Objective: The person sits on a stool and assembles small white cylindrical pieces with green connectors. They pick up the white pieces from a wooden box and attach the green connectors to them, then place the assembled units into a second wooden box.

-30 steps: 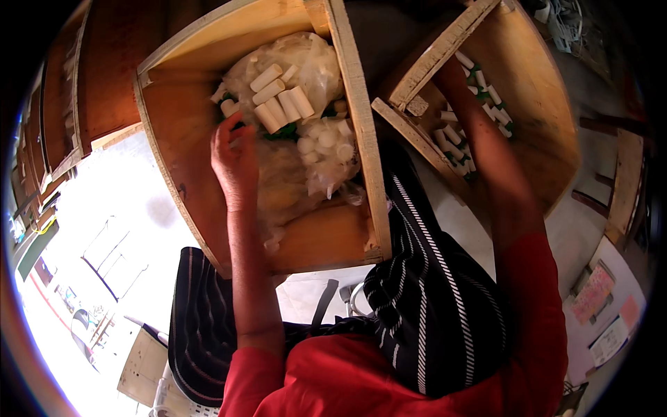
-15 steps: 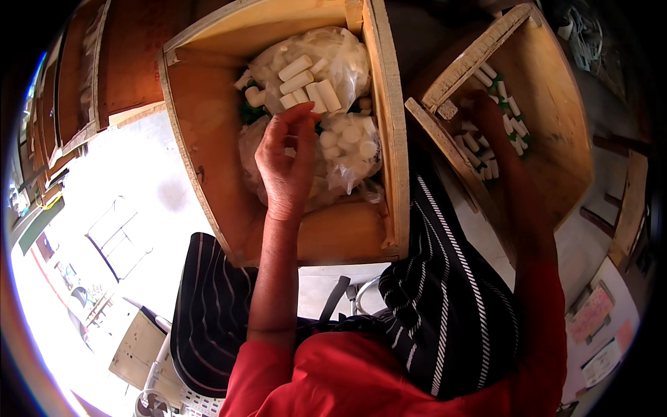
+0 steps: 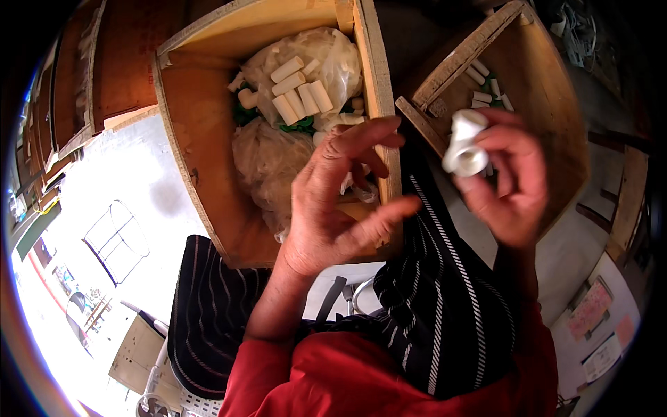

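Note:
In my right hand (image 3: 511,174) is a white plastic pipe fitting (image 3: 464,146), gripped between thumb and fingers, with a round open end showing. It is held up in front of the left wall of the right wooden box (image 3: 549,139). My left hand (image 3: 340,187) hangs over the right part of the middle wooden box (image 3: 187,118), fingers and thumb spread, nothing between them. Beyond it, several short white tubes (image 3: 307,97) lie on clear plastic bags (image 3: 333,52) of white pieces. Green bits show beneath them.
More white tubes (image 3: 479,68) lie in the right box, partly hidden by my right hand. My knees in striped black trousers (image 3: 451,278) are below the boxes. A wire frame (image 3: 114,240) stands on the bright floor at left.
My right hand has come up and left out of the right box, bringing the white pipe fitting. My left hand has moved right, away from the tubes, and its fingers have spread.

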Motion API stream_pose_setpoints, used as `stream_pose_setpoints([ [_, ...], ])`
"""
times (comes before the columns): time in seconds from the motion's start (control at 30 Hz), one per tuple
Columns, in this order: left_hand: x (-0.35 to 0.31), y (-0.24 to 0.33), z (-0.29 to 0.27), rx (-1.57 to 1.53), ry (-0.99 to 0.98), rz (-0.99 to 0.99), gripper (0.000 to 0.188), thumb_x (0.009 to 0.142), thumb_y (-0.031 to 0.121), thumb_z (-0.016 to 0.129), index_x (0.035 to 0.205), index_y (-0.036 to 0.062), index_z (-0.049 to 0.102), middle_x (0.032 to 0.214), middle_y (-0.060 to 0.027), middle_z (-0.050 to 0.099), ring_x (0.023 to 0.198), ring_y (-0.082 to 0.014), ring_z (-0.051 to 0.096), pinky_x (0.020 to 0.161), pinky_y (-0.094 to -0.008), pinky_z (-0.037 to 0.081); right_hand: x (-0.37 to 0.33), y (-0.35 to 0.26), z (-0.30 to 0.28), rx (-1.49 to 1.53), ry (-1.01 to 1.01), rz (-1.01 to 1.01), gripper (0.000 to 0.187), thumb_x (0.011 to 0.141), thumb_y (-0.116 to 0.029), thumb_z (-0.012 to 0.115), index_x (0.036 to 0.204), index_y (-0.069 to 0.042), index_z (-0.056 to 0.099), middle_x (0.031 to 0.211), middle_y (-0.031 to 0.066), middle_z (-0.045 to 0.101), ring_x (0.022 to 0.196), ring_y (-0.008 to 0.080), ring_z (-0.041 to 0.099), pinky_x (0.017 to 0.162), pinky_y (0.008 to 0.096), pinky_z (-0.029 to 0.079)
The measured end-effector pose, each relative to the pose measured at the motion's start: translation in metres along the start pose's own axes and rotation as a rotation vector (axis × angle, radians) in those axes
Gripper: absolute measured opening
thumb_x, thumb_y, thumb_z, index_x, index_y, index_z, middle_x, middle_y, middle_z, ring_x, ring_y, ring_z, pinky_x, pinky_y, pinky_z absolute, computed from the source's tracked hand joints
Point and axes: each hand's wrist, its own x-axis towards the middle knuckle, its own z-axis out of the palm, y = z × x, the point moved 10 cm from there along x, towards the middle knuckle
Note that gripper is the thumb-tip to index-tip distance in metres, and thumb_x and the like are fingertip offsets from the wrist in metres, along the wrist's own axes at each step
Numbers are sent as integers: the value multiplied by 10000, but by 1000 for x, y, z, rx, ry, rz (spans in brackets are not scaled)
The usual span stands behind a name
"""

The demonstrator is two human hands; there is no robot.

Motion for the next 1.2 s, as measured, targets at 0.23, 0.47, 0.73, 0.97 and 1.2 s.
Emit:
stream_pose_setpoints([
  [0.23, -7, -17, 7, -210, 33, -184, 664, 795, 193, 731, 1336, -11, 403, 1142, -108, 532, 945, -165, 575, 798, -260, 471, 12, -13, 60, -320, -297, -189, 413, 684, 12, 732, 1070, -86, 622, 1068, 78, 576, 950, 224, 586, 752, 319, 502],
  [0.47, 0, -40, -54, -203, 221, -164, 394, 925, 168, 561, 1271, -1, 478, 1209, -135, 560, 864, -147, 634, 635, -215, 515, 10, 17, 19, -88, -77, 4, 341, 820, -39, 638, 1152, 0, 571, 1108, 112, 610, 884, 133, 605, 693, 245, 505],
  [0.73, -18, -89, -166, 358, 479, -247, 323, 899, 68, 577, 1216, 18, 539, 1079, -92, 621, 874, -112, 606, 750, -243, 502, 6, 137, -87, -232, 222, 279, 224, 889, -69, 568, 1109, -59, 608, 950, 6, 645, 793, 64, 584, 721, 212, 466],
  [0.97, -26, -106, -167, 455, 471, -199, 354, 863, 59, 629, 1206, 28, 548, 1090, -73, 617, 998, -127, 578, 830, -254, 476, -1, 232, -88, -551, -46, 441, 266, 842, -61, 587, 1107, -55, 610, 998, 80, 647, 879, 159, 629, 744, 281, 501],
  [1.2, -9, -100, -108, 371, 397, -289, 288, 878, -2, 576, 1165, 0, 556, 1073, -62, 620, 962, -120, 588, 844, -252, 478, 7, 284, -75, -756, -118, 239, 284, 836, -210, 598, 1097, -104, 633, 1087, 129, 631, 922, 271, 644, 778, 362, 507],
])
